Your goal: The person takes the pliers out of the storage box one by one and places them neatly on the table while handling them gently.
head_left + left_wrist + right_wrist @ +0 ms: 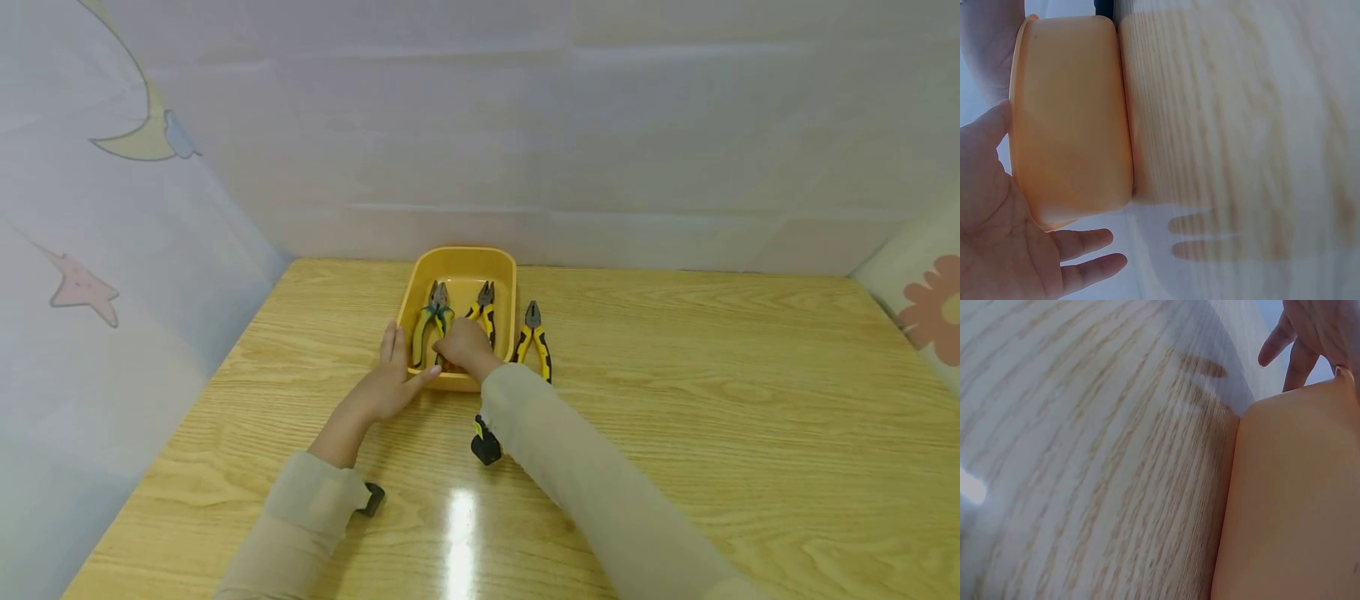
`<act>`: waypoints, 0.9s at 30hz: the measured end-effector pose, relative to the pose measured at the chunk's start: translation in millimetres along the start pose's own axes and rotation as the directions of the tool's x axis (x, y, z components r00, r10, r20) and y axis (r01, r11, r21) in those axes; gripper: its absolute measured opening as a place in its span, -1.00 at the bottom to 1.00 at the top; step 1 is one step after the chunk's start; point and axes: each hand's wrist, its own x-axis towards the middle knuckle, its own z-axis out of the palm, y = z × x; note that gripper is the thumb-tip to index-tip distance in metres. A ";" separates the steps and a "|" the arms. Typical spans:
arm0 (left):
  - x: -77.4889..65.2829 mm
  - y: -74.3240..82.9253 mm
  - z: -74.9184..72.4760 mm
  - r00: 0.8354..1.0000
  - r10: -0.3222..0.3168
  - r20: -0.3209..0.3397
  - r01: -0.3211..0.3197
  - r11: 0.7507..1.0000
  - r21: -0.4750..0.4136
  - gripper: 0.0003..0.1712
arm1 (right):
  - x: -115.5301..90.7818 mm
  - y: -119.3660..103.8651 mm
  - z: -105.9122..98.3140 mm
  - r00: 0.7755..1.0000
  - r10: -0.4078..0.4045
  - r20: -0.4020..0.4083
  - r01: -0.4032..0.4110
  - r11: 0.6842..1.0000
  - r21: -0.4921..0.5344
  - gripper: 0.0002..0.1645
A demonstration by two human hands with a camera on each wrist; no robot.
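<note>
Left hand [385,387], fingers extended, lies against the yellow tray [457,267] at its eight o'clock, thumb spread. Right hand [466,344] reaches inside near six o'clock; whether it grips anything, I cannot tell. Green-and-yellow pliers [438,305] lie inside at nine, yellow-and-black pliers [486,298] at two; another pair [532,318] rests on the table [712,400] outside, at three.

1. The place looks like a sheeted-off booth; whether a home or a studio holds it cannot be told.
2. Pale, creased sheets [525,150] stand as walls on three sides of a glossy wood-grain table [750,417].
3. Printed there, nursery-style: a yellow moon [144,147], a pink star [81,287], a red flower [930,312].
4. The pliers [532,317] (workshop fare, if anything) sit oddly among such decor.
</note>
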 end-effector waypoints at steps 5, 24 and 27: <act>0.5 0.0 0.6 1.000 0.000 0.001 0.000 1.000 0.001 0.08 | -1.1 -0.9 -0.3 1.000 0.008 -0.009 -0.009 0.999 -0.032 -0.66; -0.1 1.8 -1.5 1.000 0.001 0.001 -0.001 1.000 -0.001 0.06 | 1.5 -0.6 0.1 1.000 0.022 -0.017 -0.022 1.000 0.016 -0.67; 0.9 1.6 -1.4 1.000 0.000 0.002 0.000 1.000 0.003 0.07 | 1.8 0.1 -0.1 1.000 0.016 -0.002 -0.016 1.000 0.004 -0.68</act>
